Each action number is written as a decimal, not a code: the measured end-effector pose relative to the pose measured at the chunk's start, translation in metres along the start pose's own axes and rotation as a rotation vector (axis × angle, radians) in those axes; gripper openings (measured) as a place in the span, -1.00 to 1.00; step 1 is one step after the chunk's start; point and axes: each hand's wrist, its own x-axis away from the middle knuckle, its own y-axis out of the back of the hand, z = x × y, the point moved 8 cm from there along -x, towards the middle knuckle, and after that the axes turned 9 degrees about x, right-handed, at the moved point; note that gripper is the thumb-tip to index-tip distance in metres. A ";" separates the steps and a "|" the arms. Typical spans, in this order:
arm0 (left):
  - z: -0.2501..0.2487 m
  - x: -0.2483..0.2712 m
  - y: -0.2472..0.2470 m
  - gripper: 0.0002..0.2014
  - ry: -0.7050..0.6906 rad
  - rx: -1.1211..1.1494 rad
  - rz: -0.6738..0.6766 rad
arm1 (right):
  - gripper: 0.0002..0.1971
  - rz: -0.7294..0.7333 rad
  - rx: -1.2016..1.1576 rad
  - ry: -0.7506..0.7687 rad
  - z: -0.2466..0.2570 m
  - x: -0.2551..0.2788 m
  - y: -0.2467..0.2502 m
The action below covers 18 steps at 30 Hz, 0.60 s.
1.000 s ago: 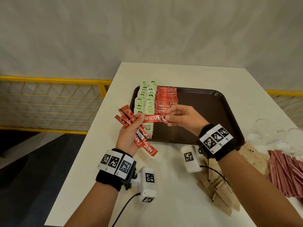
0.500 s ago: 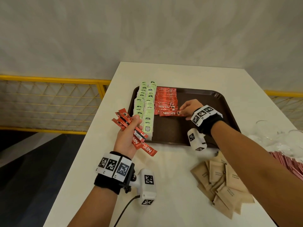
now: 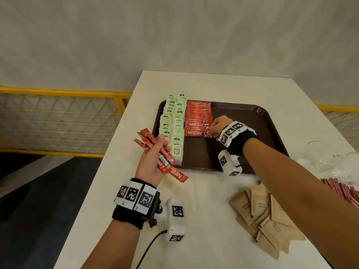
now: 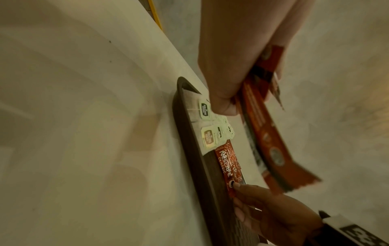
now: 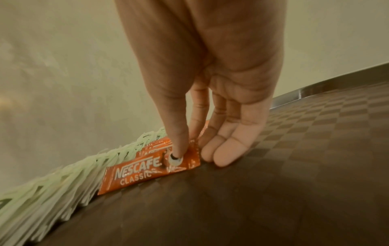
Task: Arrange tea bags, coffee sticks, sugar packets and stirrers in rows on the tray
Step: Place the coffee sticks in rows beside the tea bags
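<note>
Head view: right hand (image 3: pixel 219 126) pinches a Nescafé stick (image 3: pixel 194 133) at the coffee row (image 3: pixel 198 114) beside two tea-bag rows (image 3: pixel 173 123) on the tray (image 3: pixel 244 113), left hand (image 3: pixel 150 164) clutches spare sticks (image 3: pixel 150 144); sugar packets (image 3: pixel 266 218) and stirrers (image 3: pixel 346 191) lie off-tray.

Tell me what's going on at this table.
A person is filling a tray with drink supplies. The right hand pinches the end of the nearest coffee stick, laid in a row beside the tea bags. The left hand holds a bundle of coffee sticks. Sugar packets and stirrers lie on the table.
</note>
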 end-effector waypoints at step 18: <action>0.013 0.016 -0.032 -0.67 0.087 -0.245 0.232 | -0.60 0.258 -0.090 0.559 0.095 0.096 -0.002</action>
